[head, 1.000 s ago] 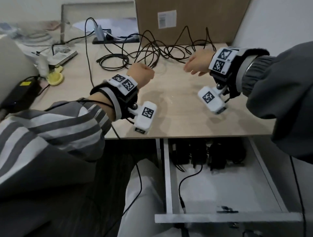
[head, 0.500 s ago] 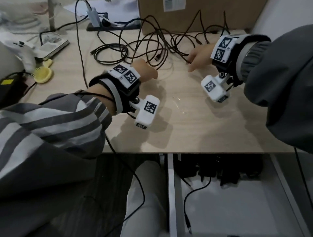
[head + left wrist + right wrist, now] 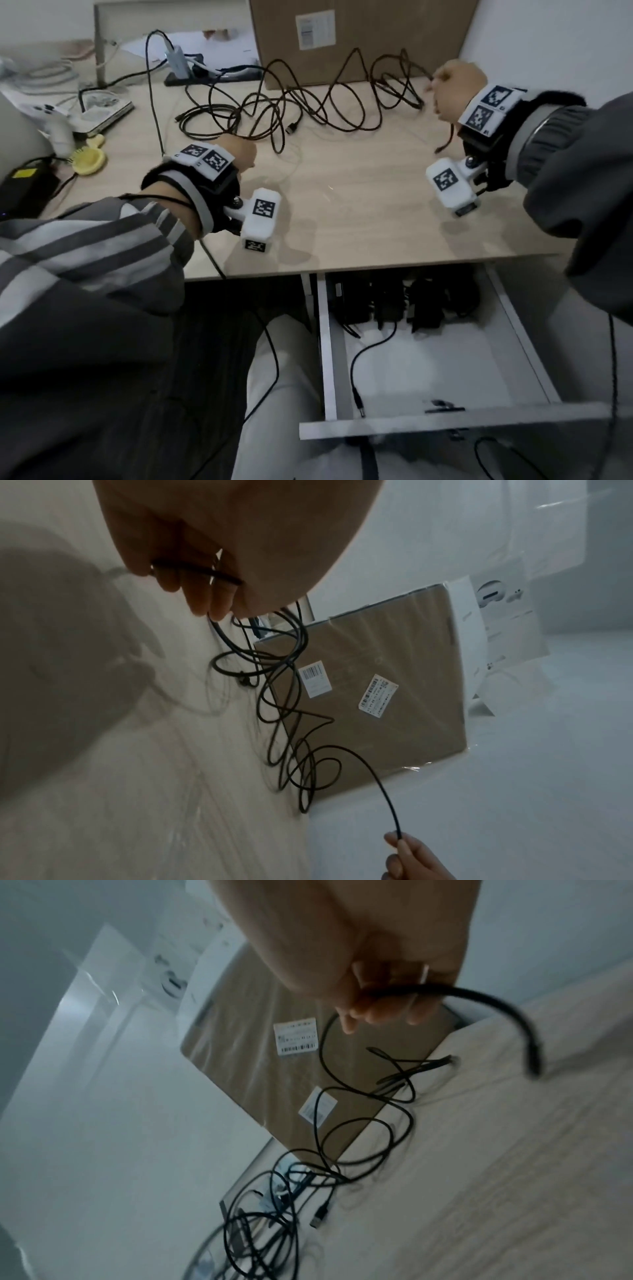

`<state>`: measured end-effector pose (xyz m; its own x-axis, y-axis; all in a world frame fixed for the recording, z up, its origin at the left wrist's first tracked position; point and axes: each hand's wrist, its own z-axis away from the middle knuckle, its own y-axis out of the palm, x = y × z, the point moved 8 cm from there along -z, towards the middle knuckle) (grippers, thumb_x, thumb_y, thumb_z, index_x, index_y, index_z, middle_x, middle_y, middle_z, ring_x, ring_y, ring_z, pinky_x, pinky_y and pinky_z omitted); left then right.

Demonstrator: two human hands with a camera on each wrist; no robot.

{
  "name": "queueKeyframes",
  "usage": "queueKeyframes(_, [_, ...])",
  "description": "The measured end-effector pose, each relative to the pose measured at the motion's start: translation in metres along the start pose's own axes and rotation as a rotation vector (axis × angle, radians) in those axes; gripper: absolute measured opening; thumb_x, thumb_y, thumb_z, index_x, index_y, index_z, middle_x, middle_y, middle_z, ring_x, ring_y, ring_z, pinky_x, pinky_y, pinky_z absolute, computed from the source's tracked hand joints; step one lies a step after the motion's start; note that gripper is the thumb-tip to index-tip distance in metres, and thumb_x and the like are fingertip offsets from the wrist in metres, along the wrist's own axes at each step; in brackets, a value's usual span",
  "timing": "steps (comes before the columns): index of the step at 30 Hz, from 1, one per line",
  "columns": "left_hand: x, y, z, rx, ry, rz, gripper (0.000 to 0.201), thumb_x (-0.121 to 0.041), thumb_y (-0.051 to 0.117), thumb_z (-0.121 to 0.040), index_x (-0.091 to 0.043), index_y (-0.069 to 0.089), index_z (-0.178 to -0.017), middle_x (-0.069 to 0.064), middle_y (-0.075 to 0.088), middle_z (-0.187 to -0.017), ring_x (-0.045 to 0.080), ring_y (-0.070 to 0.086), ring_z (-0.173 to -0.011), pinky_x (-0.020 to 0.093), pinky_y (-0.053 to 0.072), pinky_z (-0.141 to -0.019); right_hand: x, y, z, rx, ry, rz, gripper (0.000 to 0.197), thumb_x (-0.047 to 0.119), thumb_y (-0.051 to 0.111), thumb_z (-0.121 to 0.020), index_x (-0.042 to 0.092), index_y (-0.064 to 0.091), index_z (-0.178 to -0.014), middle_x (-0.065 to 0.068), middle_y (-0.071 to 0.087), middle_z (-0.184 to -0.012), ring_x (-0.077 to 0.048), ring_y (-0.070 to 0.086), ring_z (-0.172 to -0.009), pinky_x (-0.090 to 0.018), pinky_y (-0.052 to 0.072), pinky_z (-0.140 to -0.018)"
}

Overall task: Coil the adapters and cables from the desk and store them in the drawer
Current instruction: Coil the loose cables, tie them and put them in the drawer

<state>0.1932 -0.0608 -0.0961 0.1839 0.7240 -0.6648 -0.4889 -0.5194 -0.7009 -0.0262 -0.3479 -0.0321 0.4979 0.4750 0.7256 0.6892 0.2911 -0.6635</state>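
1. Left hand (image 3: 239,150): fingers (image 3: 205,599) curled round one stretch of black cable (image 3: 322,99). Right hand (image 3: 455,89): fingers (image 3: 380,1010) pinching the same cable near its end, short tail dangling past them.
2. Between the two grips, cable sprawled in tangled loops on the desk (image 3: 359,205), in front of the cardboard box (image 3: 359,37).
3. Risk: spreading hands further likely tightens crossings into knots.
4. Risk: second coiled cable (image 3: 205,120) just beyond left fingers, overlapping; may get dragged along.
5. Risk: loose pinch, cable slipping out.
6. Drawer (image 3: 445,418) open below right hand, adapters (image 3: 404,301) at back; nothing coiled yet.
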Motion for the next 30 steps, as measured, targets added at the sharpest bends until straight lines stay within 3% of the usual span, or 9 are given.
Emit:
queueKeyframes(4, [-0.034,0.007,0.048,-0.030,0.070,0.013,0.043,-0.020,0.058,-0.091,-0.001,0.055,-0.129,0.014,0.058,-0.129,0.031,0.055,-0.119,0.036,0.047,-0.093,0.028,-0.043,0.037,-0.160,-0.167,-0.096,0.027,0.014,0.040,-0.095,0.009,0.063,-0.108,0.018,0.055,-0.073,0.006,0.048,-0.053,-0.012,0.039,-0.061])
queueKeyframes(7, [-0.069,0.021,0.079,-0.045,0.231,0.138,0.052,-0.017,0.062,-0.087,-0.008,0.048,-0.136,0.007,0.056,-0.120,0.026,0.055,-0.111,0.034,0.047,-0.090,0.045,-0.054,0.074,-0.042,-0.248,-0.148,0.023,0.010,0.043,-0.096,0.008,0.063,-0.108,0.019,0.058,-0.071,0.007,0.048,-0.049,-0.012,0.038,-0.056])
queueKeyframes(11, [-0.114,0.039,0.130,-0.061,0.476,0.222,0.088,-0.009,0.067,-0.082,-0.025,0.017,-0.152,0.007,0.025,-0.152,0.022,0.038,-0.129,0.019,0.041,-0.081,0.044,-0.043,0.129,0.260,-0.246,0.005,0.021,0.012,0.049,-0.095,0.011,0.068,-0.101,0.017,0.058,-0.054,0.001,0.044,-0.050,-0.017,0.036,-0.051])
queueKeyframes(13, [-0.133,0.050,0.153,-0.094,0.657,0.028,0.078,-0.012,0.068,-0.081,-0.032,0.032,-0.147,0.004,0.015,-0.157,0.022,0.025,-0.140,0.015,0.042,-0.088,0.036,-0.036,0.153,0.386,-0.269,0.077,0.020,0.014,0.052,-0.094,0.014,0.071,-0.097,0.009,0.055,-0.060,-0.005,0.043,-0.054,-0.021,0.036,-0.054])
queueKeyframes(16, [-0.145,0.085,0.179,0.061,0.836,-0.261,0.025,-0.033,0.066,-0.088,-0.022,0.070,-0.110,0.002,0.053,-0.123,0.023,0.048,-0.121,0.031,0.042,-0.092,0.026,-0.043,0.173,0.394,-0.284,0.065,0.017,0.017,0.055,-0.092,0.019,0.072,-0.092,0.006,0.056,-0.064,-0.008,0.044,-0.056,-0.022,0.037,-0.058])
queueKeyframes(19, [-0.138,0.094,0.180,0.133,0.789,-0.226,0.027,-0.037,0.059,-0.093,-0.013,0.073,-0.095,-0.005,0.059,-0.082,0.010,0.053,-0.073,0.019,0.037,-0.057,0.018,-0.057,0.182,0.349,-0.284,0.158,0.015,0.021,0.058,-0.092,0.018,0.072,-0.096,0.010,0.056,-0.066,-0.001,0.048,-0.057,-0.014,0.038,-0.060])
queueKeyframes(22, [-0.120,0.068,0.158,0.033,0.660,-0.141,0.028,-0.034,0.057,-0.095,-0.011,0.073,-0.093,-0.012,0.062,-0.069,-0.002,0.051,-0.054,0.008,0.033,-0.046,-0.002,-0.077,0.180,0.254,-0.220,0.189,0.017,0.024,0.057,-0.091,0.015,0.072,-0.095,0.008,0.055,-0.067,-0.002,0.050,-0.058,-0.010,0.037,-0.058])
queueKeyframes(27, [-0.070,0.034,0.128,-0.019,0.448,-0.032,0.034,-0.033,0.055,-0.096,-0.008,0.071,-0.078,-0.018,0.057,-0.040,0.002,0.057,-0.061,0.026,0.053,-0.087,-0.033,-0.097,0.183,0.084,-0.046,-0.110,0.021,0.017,0.052,-0.091,0.014,0.072,-0.085,0.002,0.048,-0.063,-0.007,0.043,-0.056,-0.020,0.042,-0.059])
queueKeyframes(30, [-0.057,0.041,0.138,0.059,0.469,-0.082,0.027,-0.032,0.056,-0.096,-0.016,0.070,-0.080,-0.011,0.063,-0.050,0.000,0.059,-0.060,0.016,0.048,-0.076,-0.029,-0.092,0.192,0.088,-0.046,-0.124,0.019,0.017,0.053,-0.091,0.012,0.071,-0.092,0.004,0.053,-0.068,-0.006,0.046,-0.056,-0.015,0.042,-0.056])
